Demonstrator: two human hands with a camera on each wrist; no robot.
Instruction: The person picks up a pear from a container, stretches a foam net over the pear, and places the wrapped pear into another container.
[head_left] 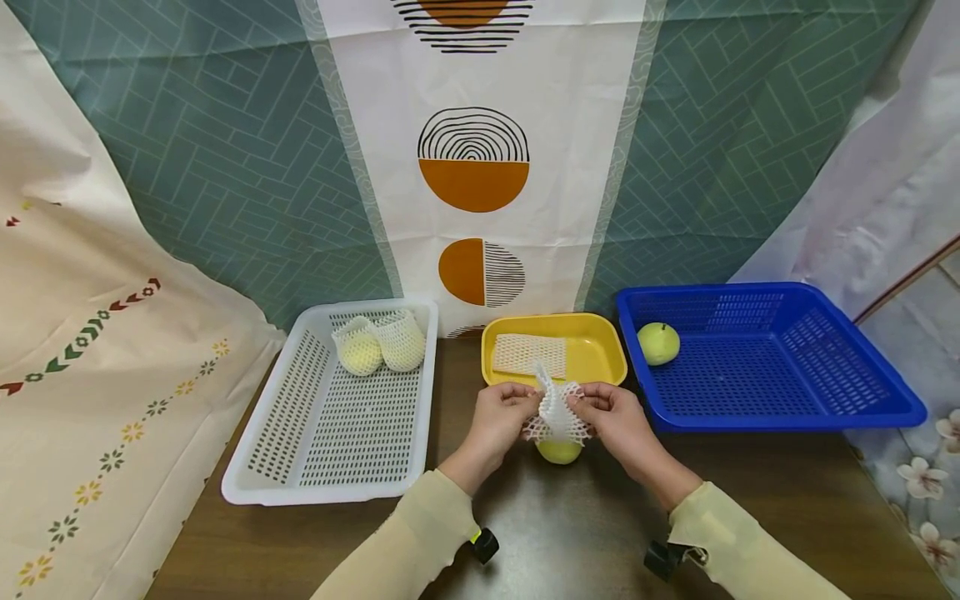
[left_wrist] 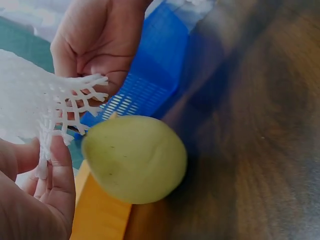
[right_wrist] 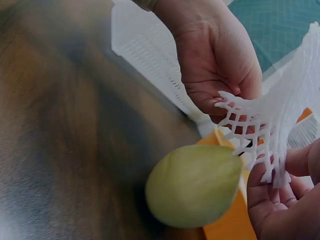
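Pinched by its rim between the thumb and fingers of the left hand [head_left: 498,423] and of the right hand [head_left: 621,421], a white foam net [head_left: 557,414] hangs mouth-down, its mesh edge spread between the 2 grips; the fingers are closed on it at 9 and 3 o'clock, with only the thin foam between them and the thumbs. Right below that edge a yellow-green pear [head_left: 559,452] sits on the dark wooden table [head_left: 555,525], stem toward the net and most of its skin bare; whether net and stem touch I cannot tell. Counting from that pear, with 12 o'clock away from the person, a yellow tray [head_left: 592,346] lies at 12, holding flat foam nets [head_left: 528,356] in its left half. Between 9 and 10 o'clock stands a white basket [head_left: 360,454], where 2 netted fruits [head_left: 402,343] rest side by side near its 12 o'clock end. At about 2 o'clock is a blue basket [head_left: 757,379], with 1 more pear [head_left: 658,344] against its 9 o'clock side, stem up. Beyond the tray, at 12 o'clock, hangs a patterned cloth [head_left: 390,167] with orange half-circles.
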